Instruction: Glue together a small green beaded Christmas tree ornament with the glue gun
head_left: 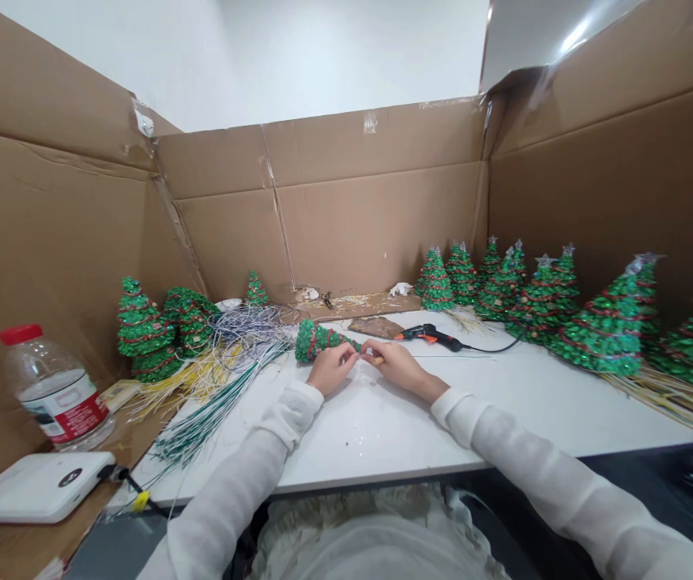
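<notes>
Glittery green tree (316, 340), a small beaded cone, lay on its side over the white worktop (383, 435), its narrow end pinched between the close fingertips of the left hand (331, 366) and right hand (398, 366). Stiff green wires (213, 411) fanned beside the left hand; a black-and-orange glue gun (428, 337) lay just past the right.

Green sequinned cone tree (319, 340): glossy, glittering surface. Brown corrugated cardboard walls (376, 217): matt, creased, joined with shiny clear tape (370, 122). White laminate tabletop (383, 435): smooth. Clear plastic bottle (56, 387): glossy, red plastic cap. Black-and-orange plastic glue gun (431, 337): moulded, sheen. White cloth sleeve (540, 451): soft, matt.
</notes>
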`<state>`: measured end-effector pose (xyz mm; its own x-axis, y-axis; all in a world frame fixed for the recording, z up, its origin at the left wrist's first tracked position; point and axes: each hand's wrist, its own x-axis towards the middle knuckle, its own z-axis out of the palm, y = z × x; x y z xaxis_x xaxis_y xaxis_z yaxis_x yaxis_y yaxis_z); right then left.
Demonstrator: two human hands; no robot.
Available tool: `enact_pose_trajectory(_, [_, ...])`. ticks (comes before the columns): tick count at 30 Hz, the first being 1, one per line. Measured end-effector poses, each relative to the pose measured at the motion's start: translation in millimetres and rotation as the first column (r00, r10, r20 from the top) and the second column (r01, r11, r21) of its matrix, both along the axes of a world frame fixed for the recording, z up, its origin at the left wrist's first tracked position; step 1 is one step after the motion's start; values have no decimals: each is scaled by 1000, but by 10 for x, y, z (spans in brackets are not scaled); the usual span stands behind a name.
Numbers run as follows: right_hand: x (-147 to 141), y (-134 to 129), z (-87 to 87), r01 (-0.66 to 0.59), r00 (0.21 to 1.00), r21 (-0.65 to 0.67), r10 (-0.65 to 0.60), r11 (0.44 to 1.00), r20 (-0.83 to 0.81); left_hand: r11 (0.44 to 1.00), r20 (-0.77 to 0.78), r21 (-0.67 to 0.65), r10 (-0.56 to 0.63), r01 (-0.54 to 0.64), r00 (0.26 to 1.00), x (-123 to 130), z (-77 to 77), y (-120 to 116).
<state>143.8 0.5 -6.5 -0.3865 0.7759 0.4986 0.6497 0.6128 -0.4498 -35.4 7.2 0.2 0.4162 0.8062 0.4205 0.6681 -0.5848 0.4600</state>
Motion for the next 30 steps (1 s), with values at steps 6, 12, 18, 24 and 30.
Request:
enact_pose_trajectory(6, [12,7,1,-43,999,15,43,999,-6,1000,-14,-23,1,-1,1000,5,6,-10])
enact_pose_trajectory(12, [15,13,-1,-46,999,32,46,998,4,999,-19,-39,5,-6,1000,-2,7,-6])
enact_pose_trajectory(18, [-1,21,-17,-42,999,25,42,999,-18,1000,19,-25,11,-11,1000,-4,3,7])
enact_pose_trajectory(24, [8,9,-12,-46,997,-6,45,999,-64,999,24,-10,36,-36,999,-7,20,0])
enact_pose_trajectory(30, [2,14,-21,-79,992,-14,77,997,-100,998,-12,-12,58,-58,998,-6,27,-7])
